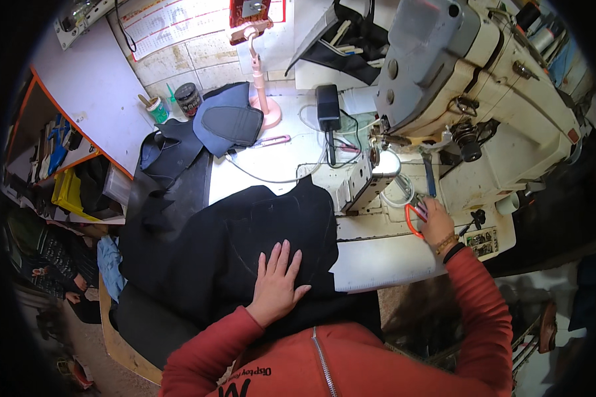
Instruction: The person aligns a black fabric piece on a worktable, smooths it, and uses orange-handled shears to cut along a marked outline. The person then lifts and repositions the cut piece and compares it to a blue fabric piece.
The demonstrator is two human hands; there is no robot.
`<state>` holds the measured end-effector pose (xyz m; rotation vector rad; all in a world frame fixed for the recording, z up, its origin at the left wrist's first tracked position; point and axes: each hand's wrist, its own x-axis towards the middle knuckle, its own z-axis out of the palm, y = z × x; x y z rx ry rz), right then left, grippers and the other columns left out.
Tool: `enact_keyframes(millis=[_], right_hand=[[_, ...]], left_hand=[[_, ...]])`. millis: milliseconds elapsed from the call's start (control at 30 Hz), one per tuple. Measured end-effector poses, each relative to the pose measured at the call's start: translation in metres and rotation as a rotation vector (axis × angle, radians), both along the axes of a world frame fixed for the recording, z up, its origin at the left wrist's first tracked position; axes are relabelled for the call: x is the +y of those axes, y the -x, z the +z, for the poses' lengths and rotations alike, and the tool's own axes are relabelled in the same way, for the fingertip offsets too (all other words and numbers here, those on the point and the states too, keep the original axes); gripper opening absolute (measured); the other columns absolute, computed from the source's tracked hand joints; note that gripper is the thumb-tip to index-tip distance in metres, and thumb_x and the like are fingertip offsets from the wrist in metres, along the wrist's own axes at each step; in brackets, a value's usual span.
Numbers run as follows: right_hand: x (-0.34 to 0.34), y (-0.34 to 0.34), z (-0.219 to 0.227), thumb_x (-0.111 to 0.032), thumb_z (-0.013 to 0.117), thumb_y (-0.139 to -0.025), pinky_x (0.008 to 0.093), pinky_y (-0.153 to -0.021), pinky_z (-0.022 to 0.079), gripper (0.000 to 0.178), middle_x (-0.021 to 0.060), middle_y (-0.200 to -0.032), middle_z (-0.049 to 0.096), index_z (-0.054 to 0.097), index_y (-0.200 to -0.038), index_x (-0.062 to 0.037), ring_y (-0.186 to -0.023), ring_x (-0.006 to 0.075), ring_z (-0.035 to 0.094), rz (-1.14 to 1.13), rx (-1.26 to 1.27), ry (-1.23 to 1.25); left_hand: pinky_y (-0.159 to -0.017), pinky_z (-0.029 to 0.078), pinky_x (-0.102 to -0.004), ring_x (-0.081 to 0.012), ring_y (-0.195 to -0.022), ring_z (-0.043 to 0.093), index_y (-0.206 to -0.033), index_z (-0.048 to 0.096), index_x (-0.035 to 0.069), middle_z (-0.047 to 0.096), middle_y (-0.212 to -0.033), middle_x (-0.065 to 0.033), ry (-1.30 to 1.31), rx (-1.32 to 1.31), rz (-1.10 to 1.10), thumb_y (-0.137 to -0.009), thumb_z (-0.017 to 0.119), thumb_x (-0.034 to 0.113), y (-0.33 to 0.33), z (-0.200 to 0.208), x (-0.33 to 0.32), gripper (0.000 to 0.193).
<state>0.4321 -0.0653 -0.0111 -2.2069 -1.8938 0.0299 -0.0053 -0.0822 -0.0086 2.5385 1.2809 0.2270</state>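
Note:
My left hand (pixel 275 284) lies flat on a large piece of black fabric (pixel 205 245), fingers stretched out and a little apart. Faint chalk-like outlines show on the cloth around that hand, and the fabric hangs over the table's near edge toward my lap. Off to the right, my right hand (pixel 438 225) is closed on orange-handled scissors (pixel 410 223); their blades are hidden or too small to make out. The scissors are beside a round white dish (pixel 397 190) at the base of the sewing machine (pixel 470 99).
A hammer-like tool (pixel 430 175) and a tray of small metal parts (pixel 481 243) flank my right hand. Behind the fabric are blue-grey cut pieces (pixel 228 122), a pink phone stand (pixel 260 86), a black power adapter (pixel 328 107) and a cable. Another person's hands (pixel 76 290) show far left.

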Motion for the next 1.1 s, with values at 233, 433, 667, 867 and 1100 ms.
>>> enact_keyframes(millis=[233,433,667,867,1100], right_hand=[[0.011,-0.016,0.016,-0.012,0.073,-0.076,0.0491,-0.079,0.053,0.051,0.0192,-0.104,0.067,0.051,-0.122,-0.008,-0.097,0.0402,0.065,0.029,-0.041,0.125],[0.004,-0.012,0.01,-0.018,0.069,-0.084,0.0487,-0.075,0.053,0.026,0.0159,-0.096,0.068,0.055,-0.103,-0.0069,-0.091,0.0363,0.066,0.119,-0.133,0.039],[0.03,-0.033,0.025,-0.013,0.057,-0.09,0.0464,-0.07,0.054,0.008,0.0156,-0.092,0.067,0.057,-0.096,-0.0073,-0.085,0.0346,0.068,0.147,-0.357,0.108],[0.065,-0.043,0.032,-0.009,0.051,-0.092,0.0463,-0.087,0.052,0.02,0.0185,-0.117,0.063,0.059,-0.11,-0.0036,-0.106,0.0369,0.062,0.075,-0.365,-0.02],[-0.01,0.08,0.03,-0.001,0.062,-0.082,0.047,-0.09,0.049,0.038,0.021,-0.118,0.063,0.06,-0.12,-0.0008,-0.105,0.0405,0.06,0.492,0.087,-0.29]], left_hand=[[-0.118,0.018,-0.0603,-0.0398,-0.149,0.026,-0.152,0.041,0.007,0.029,-0.159,-0.0244,-0.106,0.057,0.019,-0.09,0.062,0.051,-0.003,-0.013,-0.005,0.079],[-0.119,0.015,-0.0601,-0.0419,-0.15,0.023,-0.152,0.039,0.006,0.025,-0.161,-0.0259,-0.041,0.049,0.028,-0.089,0.065,0.048,-0.005,-0.012,-0.005,0.08],[-0.117,0.02,-0.0616,-0.0399,-0.148,0.027,-0.151,0.043,0.009,0.031,-0.158,-0.0244,-0.134,0.046,0.007,-0.09,0.061,0.054,-0.002,-0.015,-0.005,0.078],[-0.117,0.021,-0.0614,-0.0417,-0.149,0.024,-0.15,0.042,0.007,0.028,-0.159,-0.0248,0.025,-0.093,-0.023,-0.091,0.064,0.047,0.004,0.002,-0.002,0.075],[-0.114,0.027,-0.0601,-0.0437,-0.141,0.035,-0.138,0.052,0.004,0.036,-0.154,-0.0255,-0.332,-0.065,0.593,-0.087,0.069,0.023,0.151,0.044,-0.003,0.057]])
